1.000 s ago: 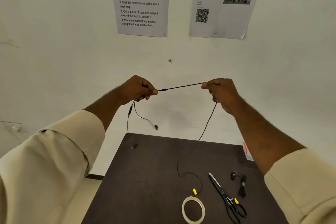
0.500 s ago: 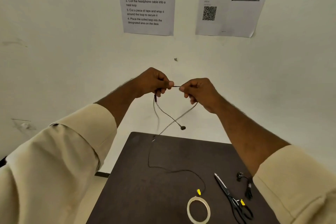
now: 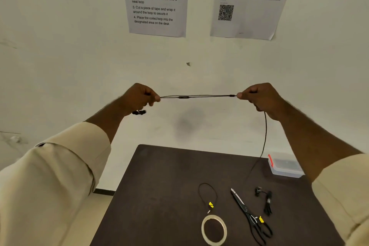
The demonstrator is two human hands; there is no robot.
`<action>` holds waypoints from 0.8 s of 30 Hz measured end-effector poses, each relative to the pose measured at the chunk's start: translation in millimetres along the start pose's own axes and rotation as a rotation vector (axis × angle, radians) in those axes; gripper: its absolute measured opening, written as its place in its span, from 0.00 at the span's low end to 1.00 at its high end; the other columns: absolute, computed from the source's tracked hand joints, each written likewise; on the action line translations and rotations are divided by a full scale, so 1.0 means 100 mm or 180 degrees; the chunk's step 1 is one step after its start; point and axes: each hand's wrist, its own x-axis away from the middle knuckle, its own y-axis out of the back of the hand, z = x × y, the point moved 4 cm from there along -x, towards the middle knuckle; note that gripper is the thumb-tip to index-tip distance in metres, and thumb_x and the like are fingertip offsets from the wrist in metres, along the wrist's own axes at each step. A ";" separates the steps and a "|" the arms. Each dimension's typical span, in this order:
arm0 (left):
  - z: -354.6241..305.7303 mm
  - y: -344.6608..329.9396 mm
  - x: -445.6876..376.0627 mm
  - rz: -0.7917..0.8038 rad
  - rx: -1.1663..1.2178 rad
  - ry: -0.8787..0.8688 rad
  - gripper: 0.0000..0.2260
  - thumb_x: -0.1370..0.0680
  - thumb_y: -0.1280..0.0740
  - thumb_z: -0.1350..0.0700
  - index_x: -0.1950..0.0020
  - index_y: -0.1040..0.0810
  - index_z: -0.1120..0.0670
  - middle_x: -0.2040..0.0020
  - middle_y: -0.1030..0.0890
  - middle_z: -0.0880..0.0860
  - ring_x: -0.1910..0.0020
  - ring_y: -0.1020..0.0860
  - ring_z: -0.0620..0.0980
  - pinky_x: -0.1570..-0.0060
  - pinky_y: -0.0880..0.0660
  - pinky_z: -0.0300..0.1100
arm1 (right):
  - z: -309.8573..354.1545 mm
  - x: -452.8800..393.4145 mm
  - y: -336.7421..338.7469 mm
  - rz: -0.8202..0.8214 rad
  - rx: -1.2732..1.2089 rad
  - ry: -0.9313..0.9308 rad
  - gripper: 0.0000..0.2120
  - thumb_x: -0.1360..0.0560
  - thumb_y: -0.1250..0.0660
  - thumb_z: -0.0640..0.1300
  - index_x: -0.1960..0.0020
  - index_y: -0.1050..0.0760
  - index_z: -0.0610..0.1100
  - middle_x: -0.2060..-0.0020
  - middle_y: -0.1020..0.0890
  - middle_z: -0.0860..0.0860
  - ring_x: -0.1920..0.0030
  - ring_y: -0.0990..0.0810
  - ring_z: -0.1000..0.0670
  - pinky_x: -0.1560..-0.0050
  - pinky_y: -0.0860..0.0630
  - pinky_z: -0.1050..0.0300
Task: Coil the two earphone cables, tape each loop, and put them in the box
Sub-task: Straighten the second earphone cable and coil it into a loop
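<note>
I hold a thin black earphone cable [image 3: 199,96] stretched taut in the air above the far edge of the table. My left hand [image 3: 139,98] pinches one end, with the earbuds [image 3: 139,112] dangling just below it. My right hand [image 3: 259,97] pinches the other end; the rest of the cable hangs from it down to the table, ending in a small loop with a yellow tag [image 3: 211,204]. A second earphone [image 3: 266,199] lies bunched on the table at the right. A clear plastic box [image 3: 285,167] with a red clip sits at the table's far right corner.
On the dark brown table [image 3: 159,195], a roll of clear tape [image 3: 214,229] lies near the front and black scissors [image 3: 249,217] lie to its right. Two printed sheets [image 3: 157,0] hang on the white wall behind.
My hands were close together half a second ago and have spread apart, pulling the cable straight between them. The earbuds have drawn up under my left hand.
</note>
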 end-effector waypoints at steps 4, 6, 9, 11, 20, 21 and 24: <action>0.29 -0.05 0.00 -0.0404 0.0094 0.0395 0.09 0.24 0.33 0.62 0.61 0.16 0.54 0.67 0.22 0.54 0.79 0.38 0.46 0.78 0.38 0.35 | -0.14 0.08 -0.13 0.0074 0.0087 -0.0019 0.09 0.31 0.23 0.48 0.67 0.18 0.45 0.81 0.34 0.56 0.78 0.41 0.54 0.77 0.44 0.64; 0.41 -0.17 0.03 -0.0531 0.0105 0.0624 0.09 0.24 0.35 0.63 0.59 0.16 0.55 0.67 0.22 0.54 0.79 0.38 0.48 0.78 0.36 0.36 | -0.17 0.11 -0.29 0.0064 0.0106 0.0086 0.09 0.29 0.24 0.46 0.67 0.19 0.44 0.82 0.32 0.58 0.81 0.38 0.57 0.79 0.41 0.67; 0.60 -0.41 0.09 -0.0443 -0.0014 0.1037 0.08 0.24 0.35 0.64 0.59 0.17 0.58 0.66 0.22 0.56 0.77 0.34 0.50 0.77 0.34 0.37 | -0.23 0.15 -0.57 0.0086 0.0106 0.0174 0.08 0.28 0.25 0.43 0.64 0.19 0.41 0.81 0.26 0.59 0.79 0.29 0.61 0.76 0.38 0.74; 0.75 -0.59 0.15 -0.0364 0.0113 0.1229 0.06 0.24 0.33 0.65 0.60 0.19 0.61 0.66 0.23 0.59 0.76 0.31 0.51 0.79 0.31 0.37 | -0.30 0.17 -0.76 0.0092 0.0141 0.0095 0.10 0.29 0.25 0.45 0.63 0.18 0.38 0.74 0.22 0.53 0.72 0.27 0.59 0.68 0.32 0.65; 0.88 -1.66 0.56 0.0892 -0.0520 0.0513 0.27 0.25 0.28 0.53 0.27 0.31 0.49 0.23 0.39 0.52 0.25 0.40 0.53 0.26 0.42 0.50 | -0.63 0.56 -1.75 0.0878 0.0532 -0.0154 0.09 0.30 0.24 0.47 0.62 0.16 0.41 0.65 0.16 0.50 0.64 0.21 0.57 0.62 0.27 0.64; 0.88 -1.73 0.60 0.0892 -0.0298 0.0455 0.22 0.25 0.28 0.54 0.32 0.25 0.49 0.25 0.34 0.51 0.27 0.35 0.52 0.28 0.40 0.51 | -0.65 0.61 -1.80 0.0939 0.0534 -0.0173 0.08 0.30 0.24 0.47 0.63 0.17 0.42 0.68 0.17 0.53 0.66 0.22 0.58 0.62 0.28 0.64; 0.91 -1.77 0.74 0.0736 0.0467 0.0454 0.06 0.26 0.27 0.56 0.49 0.15 0.50 0.46 0.16 0.51 0.45 0.20 0.49 0.41 0.27 0.45 | -0.72 0.69 -1.85 0.0995 0.0480 -0.0177 0.09 0.29 0.25 0.46 0.65 0.18 0.43 0.75 0.22 0.60 0.72 0.25 0.63 0.66 0.30 0.67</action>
